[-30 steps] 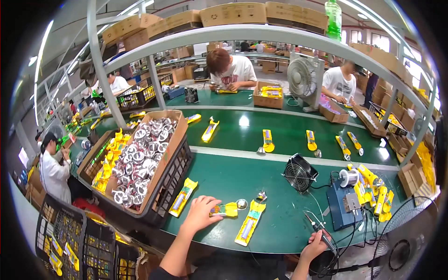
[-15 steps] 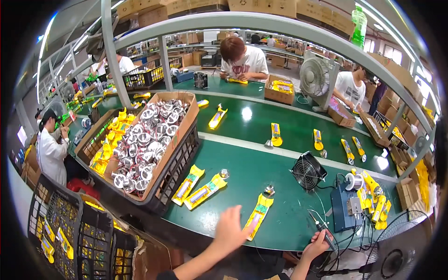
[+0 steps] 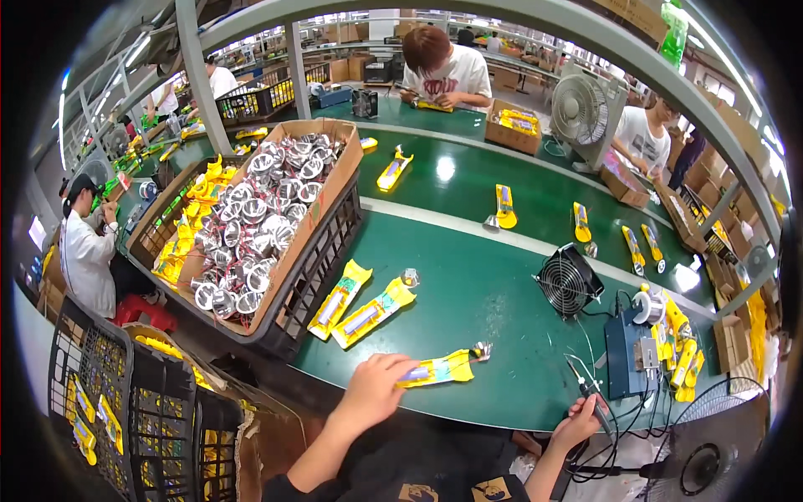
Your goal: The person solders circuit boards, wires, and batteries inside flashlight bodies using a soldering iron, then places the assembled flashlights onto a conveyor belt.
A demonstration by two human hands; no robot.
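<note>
My left hand (image 3: 374, 388) is closed on the left end of a yellow flashlight half-shell (image 3: 452, 369), which lies nearly crosswise by the table's near edge. A small silvery lamp reflector (image 3: 482, 351) is at the shell's right end. My right hand (image 3: 578, 423) grips the handle of a soldering iron (image 3: 590, 388), its tip pointing up and away. Beyond my left hand, two more half-shells lie side by side: one yellow shell (image 3: 340, 299) and another (image 3: 374, 313) with a reflector at its top. Both hold a pale cylindrical cell.
A carton of silvery reflectors (image 3: 266, 201) stands in a black crate at left. A small black fan (image 3: 567, 282), a blue soldering station (image 3: 623, 356) and a solder spool (image 3: 649, 308) stand at right. Half-shells lie along the green belt (image 3: 452, 201). Co-workers sit beyond it.
My left hand has closed on the near half-shell and turned it from pointing away to lying crosswise, reflector to the right. My right hand still holds the soldering iron. The view has shifted slightly.
</note>
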